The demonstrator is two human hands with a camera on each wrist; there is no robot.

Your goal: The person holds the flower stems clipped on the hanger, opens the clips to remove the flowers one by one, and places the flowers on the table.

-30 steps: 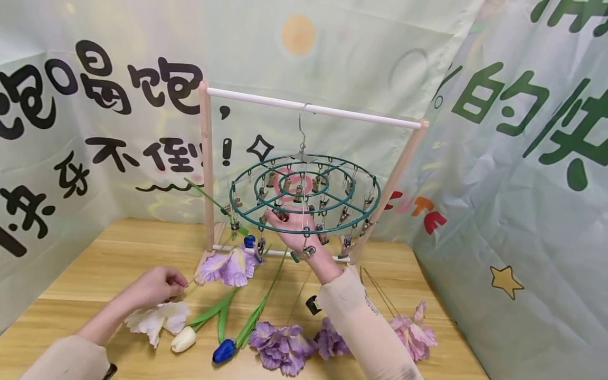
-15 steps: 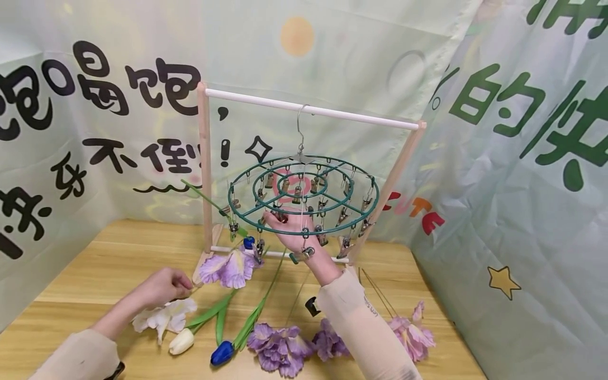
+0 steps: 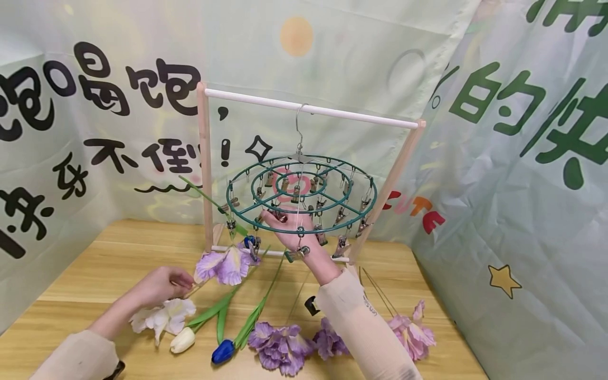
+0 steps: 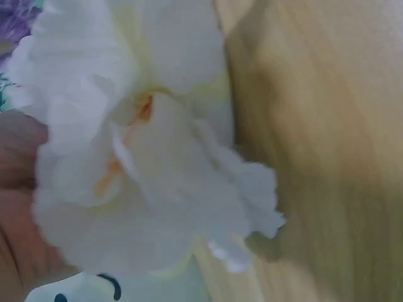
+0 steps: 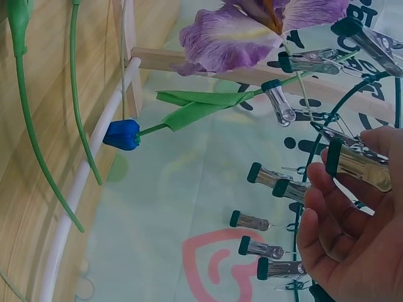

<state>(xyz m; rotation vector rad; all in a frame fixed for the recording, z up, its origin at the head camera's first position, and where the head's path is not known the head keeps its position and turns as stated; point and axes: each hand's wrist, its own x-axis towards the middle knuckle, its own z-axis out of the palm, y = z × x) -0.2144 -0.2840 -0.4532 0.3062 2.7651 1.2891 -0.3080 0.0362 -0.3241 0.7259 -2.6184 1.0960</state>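
A round green clip hanger (image 3: pixel 299 232) hangs by its hook from the white rail of a wooden stand. My right hand (image 3: pixel 292 227) reaches up beneath it; in the right wrist view that hand pinches a metal clip (image 5: pixel 362 168) with green tips. My left hand (image 3: pixel 163 287), low at the left, pinches the thin stem of a white artificial flower (image 3: pixel 163 319). In the left wrist view the white petals (image 4: pixel 157 163) cover most of the fingers. A purple-and-white flower (image 3: pixel 228 264) and a blue tulip (image 5: pixel 123 135) hang from the hanger's left side.
On the wooden table lie a white tulip (image 3: pixel 182 340), another blue tulip (image 3: pixel 223 352), purple flowers (image 3: pixel 280 345) and a pink flower (image 3: pixel 413 335). The stand's left post (image 3: pixel 206 169) rises near the hung flowers. Printed cloth (image 3: pixel 513 221) encloses the table.
My left hand has shifted slightly right with the white flower. The hanger and its hung flowers have drifted slightly left; my right hand stays under it.
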